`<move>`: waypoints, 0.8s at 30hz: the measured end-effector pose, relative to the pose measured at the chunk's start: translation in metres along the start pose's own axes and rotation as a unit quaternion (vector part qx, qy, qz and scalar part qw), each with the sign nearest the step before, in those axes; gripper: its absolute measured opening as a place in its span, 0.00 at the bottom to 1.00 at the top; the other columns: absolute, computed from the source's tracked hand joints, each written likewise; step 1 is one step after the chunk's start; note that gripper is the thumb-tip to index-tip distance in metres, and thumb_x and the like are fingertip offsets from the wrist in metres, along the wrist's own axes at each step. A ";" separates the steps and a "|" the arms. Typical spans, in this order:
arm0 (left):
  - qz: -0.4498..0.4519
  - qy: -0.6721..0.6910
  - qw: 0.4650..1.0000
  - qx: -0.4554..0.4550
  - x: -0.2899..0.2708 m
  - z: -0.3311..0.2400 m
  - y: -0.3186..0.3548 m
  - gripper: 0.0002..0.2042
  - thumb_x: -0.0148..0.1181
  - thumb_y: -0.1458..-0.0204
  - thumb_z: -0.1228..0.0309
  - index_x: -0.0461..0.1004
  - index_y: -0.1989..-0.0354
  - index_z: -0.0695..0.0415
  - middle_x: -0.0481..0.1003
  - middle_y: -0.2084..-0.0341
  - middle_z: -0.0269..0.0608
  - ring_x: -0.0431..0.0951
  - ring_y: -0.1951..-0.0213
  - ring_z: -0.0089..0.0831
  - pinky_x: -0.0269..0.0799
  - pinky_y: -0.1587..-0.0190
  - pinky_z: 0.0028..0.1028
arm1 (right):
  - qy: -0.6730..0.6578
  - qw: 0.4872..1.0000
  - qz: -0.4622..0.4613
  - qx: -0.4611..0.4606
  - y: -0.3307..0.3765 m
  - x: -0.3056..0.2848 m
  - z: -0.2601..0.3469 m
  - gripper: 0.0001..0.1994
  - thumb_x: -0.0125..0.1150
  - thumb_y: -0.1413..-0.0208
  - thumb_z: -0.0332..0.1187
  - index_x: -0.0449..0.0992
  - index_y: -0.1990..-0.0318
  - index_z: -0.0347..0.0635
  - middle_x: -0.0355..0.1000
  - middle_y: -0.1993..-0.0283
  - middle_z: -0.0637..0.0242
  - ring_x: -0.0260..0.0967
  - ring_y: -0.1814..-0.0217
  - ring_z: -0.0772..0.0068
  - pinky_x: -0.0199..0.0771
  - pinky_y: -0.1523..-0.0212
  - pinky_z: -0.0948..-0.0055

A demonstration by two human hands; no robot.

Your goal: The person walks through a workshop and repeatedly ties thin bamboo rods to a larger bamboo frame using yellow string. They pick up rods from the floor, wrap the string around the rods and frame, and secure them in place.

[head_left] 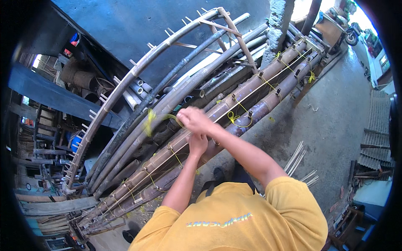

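Observation:
My right hand [194,120] is a blurred fist around a strand of yellow twine [171,116]. The twine's loose bundle [149,121] swings out to the left, smeared by motion. Just below, my left hand [197,144] is closed against the bamboo frame, its wrist upright; whatever its fingers grip is hidden. Under both hands runs the frame, made of two long thick bamboo poles [262,105] side by side. Short pegs stick up along them. Yellow twine lashings zigzag between the poles, and a knotted yellow bunch [233,118] hangs on the nearer pole right of my hands.
Behind the frame, more bamboo poles [176,97] lie stacked below a curved, pegged bamboo pole [138,70]. A blue-grey wall [176,16] and a rough pillar [278,31] stand behind. Thin bamboo sticks [295,159] lie on the concrete floor [318,125] to the right.

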State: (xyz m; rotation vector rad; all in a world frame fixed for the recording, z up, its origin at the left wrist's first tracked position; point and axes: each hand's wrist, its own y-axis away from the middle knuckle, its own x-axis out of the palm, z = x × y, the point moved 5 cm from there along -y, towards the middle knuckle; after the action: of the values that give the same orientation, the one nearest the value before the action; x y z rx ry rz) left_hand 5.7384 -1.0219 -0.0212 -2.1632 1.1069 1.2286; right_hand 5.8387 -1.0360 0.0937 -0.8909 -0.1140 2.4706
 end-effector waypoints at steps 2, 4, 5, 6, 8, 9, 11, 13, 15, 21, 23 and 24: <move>0.001 0.065 0.998 -0.001 -0.034 -0.035 0.004 0.14 0.48 0.35 0.60 0.78 0.49 0.49 0.80 0.56 0.50 0.77 0.51 0.54 0.57 0.43 0.56 | 0.302 0.951 -0.031 0.056 -0.002 -0.009 -0.044 0.26 0.45 0.34 0.53 0.81 0.55 0.38 0.76 0.59 0.53 0.72 0.50 0.49 0.65 0.50 0.43; 0.017 0.079 0.997 -0.013 -0.033 -0.036 0.001 0.16 0.48 0.36 0.59 0.79 0.54 0.56 0.79 0.59 0.55 0.76 0.51 0.57 0.58 0.43 0.57 | 0.074 0.950 0.232 0.196 -0.009 0.006 -0.080 0.25 0.49 0.35 0.53 0.82 0.59 0.39 0.75 0.59 0.52 0.70 0.47 0.52 0.65 0.48 0.45; -0.005 0.075 0.997 -0.023 -0.035 -0.023 0.001 0.15 0.49 0.36 0.59 0.79 0.54 0.54 0.80 0.60 0.53 0.76 0.51 0.55 0.58 0.44 0.54 | -0.170 0.943 0.223 0.181 -0.007 0.002 -0.049 0.23 0.50 0.35 0.52 0.79 0.64 0.39 0.74 0.63 0.55 0.70 0.51 0.59 0.67 0.50 0.53; -0.024 0.073 0.997 -0.030 -0.032 -0.010 0.004 0.15 0.49 0.36 0.58 0.79 0.54 0.52 0.80 0.60 0.50 0.77 0.52 0.52 0.59 0.45 0.52 | -0.402 0.878 0.202 0.164 0.006 -0.014 -0.009 0.23 0.52 0.35 0.50 0.77 0.69 0.38 0.72 0.67 0.59 0.70 0.56 0.65 0.69 0.52 0.60; -0.071 0.047 0.996 0.007 -0.013 0.015 0.010 0.15 0.51 0.38 0.56 0.80 0.56 0.50 0.80 0.64 0.47 0.76 0.53 0.49 0.61 0.47 0.47 | -0.311 0.914 0.260 0.034 0.065 -0.024 0.009 0.21 0.53 0.35 0.47 0.73 0.74 0.38 0.67 0.74 0.64 0.67 0.66 0.68 0.69 0.60 0.64; -0.033 0.041 0.998 -0.047 -0.021 -0.002 0.005 0.15 0.51 0.38 0.55 0.80 0.57 0.51 0.80 0.64 0.47 0.76 0.53 0.48 0.61 0.47 0.45 | -0.299 0.908 0.293 0.007 0.103 -0.024 0.006 0.21 0.53 0.35 0.46 0.72 0.76 0.38 0.65 0.78 0.64 0.66 0.72 0.66 0.68 0.64 0.61; -0.039 0.009 0.997 -0.062 -0.035 -0.023 0.001 0.15 0.52 0.39 0.56 0.81 0.60 0.51 0.81 0.65 0.47 0.79 0.59 0.47 0.66 0.51 0.42 | -0.166 0.945 0.280 -0.043 0.171 0.001 -0.024 0.22 0.53 0.36 0.45 0.72 0.78 0.37 0.66 0.82 0.58 0.66 0.77 0.55 0.68 0.67 0.55; -0.028 0.085 0.995 -0.048 -0.039 -0.022 -0.003 0.13 0.53 0.39 0.59 0.81 0.61 0.52 0.81 0.67 0.47 0.79 0.63 0.45 0.69 0.55 0.41 | -0.089 0.964 0.250 -0.014 0.185 0.017 -0.033 0.24 0.52 0.36 0.47 0.74 0.78 0.36 0.70 0.78 0.48 0.68 0.73 0.41 0.68 0.67 0.49; -0.096 0.207 0.973 0.035 -0.060 -0.051 -0.015 0.13 0.52 0.36 0.65 0.81 0.62 0.59 0.77 0.78 0.36 0.73 0.73 0.20 0.67 0.67 0.26 | -0.126 0.943 0.303 0.051 0.173 0.019 -0.016 0.23 0.51 0.36 0.47 0.76 0.76 0.37 0.73 0.75 0.45 0.72 0.68 0.38 0.71 0.64 0.48; -0.185 0.118 0.975 -0.024 -0.050 0.008 -0.111 0.13 0.50 0.36 0.63 0.80 0.58 0.56 0.81 0.69 0.50 0.81 0.65 0.48 0.74 0.59 0.43 | 0.150 0.947 0.285 -0.012 0.199 0.057 -0.015 0.19 0.54 0.39 0.46 0.82 0.68 0.39 0.77 0.67 0.49 0.75 0.57 0.43 0.73 0.49 0.53; -0.115 0.040 0.990 -0.078 -0.033 0.035 -0.113 0.12 0.50 0.39 0.60 0.80 0.58 0.49 0.79 0.62 0.56 0.77 0.56 0.59 0.72 0.53 0.51 | 0.222 0.896 0.382 -0.041 0.203 0.071 0.012 0.20 0.55 0.40 0.43 0.75 0.46 0.42 0.77 0.54 0.54 0.74 0.48 0.49 0.71 0.47 0.55; -0.104 0.061 0.991 -0.056 -0.041 0.025 -0.106 0.16 0.51 0.39 0.58 0.78 0.51 0.52 0.79 0.62 0.56 0.78 0.55 0.57 0.72 0.51 0.50 | 0.108 0.924 0.366 -0.018 0.205 0.077 0.024 0.19 0.55 0.40 0.43 0.76 0.48 0.42 0.77 0.53 0.52 0.74 0.47 0.49 0.70 0.45 0.54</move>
State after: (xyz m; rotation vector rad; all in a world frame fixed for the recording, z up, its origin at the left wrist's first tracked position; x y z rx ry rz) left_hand 5.7979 -0.9238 -0.0019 -2.3958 0.8505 1.1021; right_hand 5.6840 -1.1740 0.0186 -1.4142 0.3105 3.0112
